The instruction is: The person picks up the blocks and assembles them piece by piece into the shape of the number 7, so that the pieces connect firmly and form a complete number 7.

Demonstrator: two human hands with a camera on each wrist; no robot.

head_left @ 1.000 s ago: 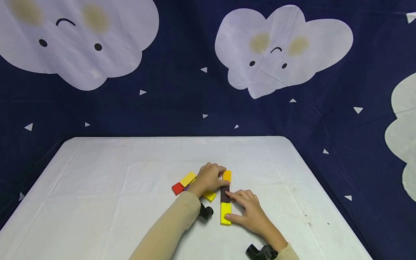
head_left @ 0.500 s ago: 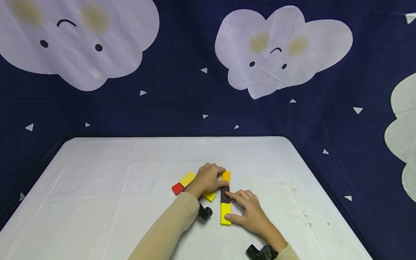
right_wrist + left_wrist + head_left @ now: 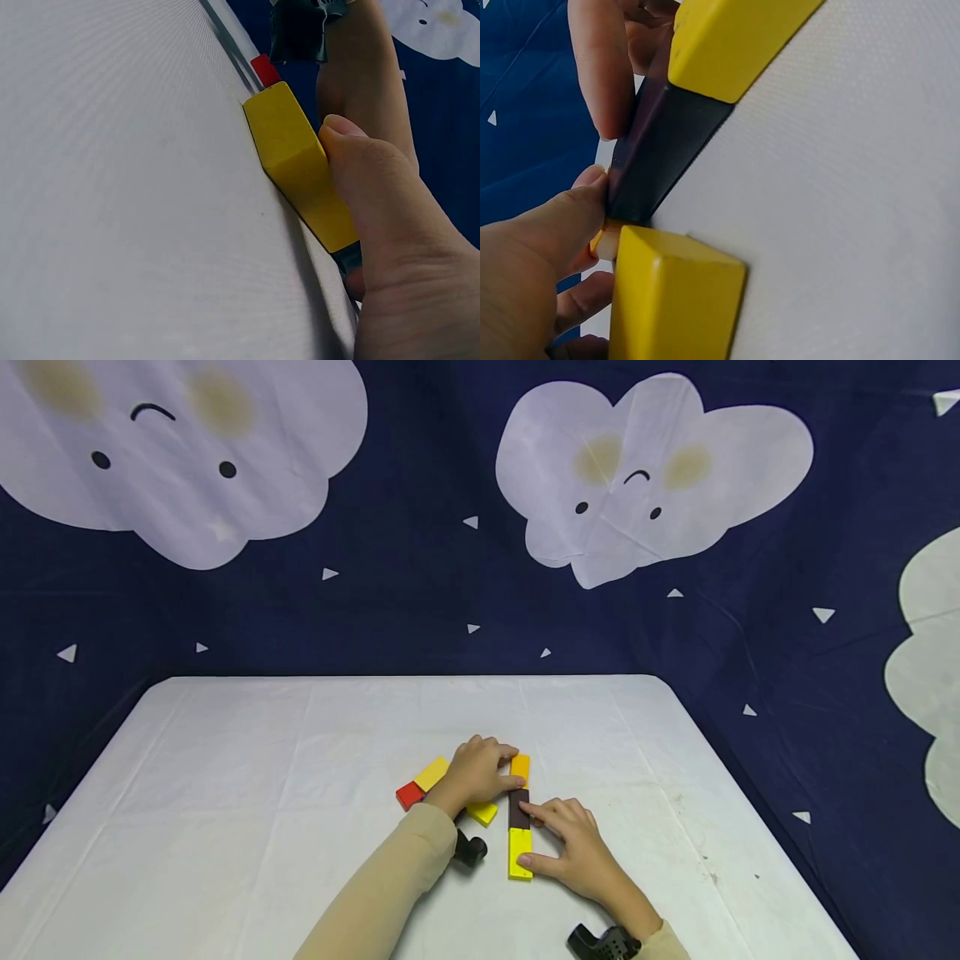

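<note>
An orange block (image 3: 521, 766), a dark brown block (image 3: 518, 814) and a yellow block (image 3: 519, 843) lie end to end in a straight row on the white table. My left hand (image 3: 474, 771) pinches the orange block at the far end, index finger at its far corner and thumb near the joint with the brown one. My right hand (image 3: 576, 846) has its fingers spread along the row: the index fingertip touches the dark brown block (image 3: 671, 142), while the thumb rests on the yellow block (image 3: 296, 161). The other left fingers are partly hidden.
Left of the row lie a loose yellow block (image 3: 482, 812), a paler yellow block (image 3: 432, 773) and a red block (image 3: 409, 795), partly covered by the left hand and wrist. A dark blue cloth with clouds (image 3: 652, 477) hangs behind the white table (image 3: 225, 752).
My left hand and the orange end of the row have shifted slightly left, bringing the orange block more in line with the others. My right hand stays in place.
</note>
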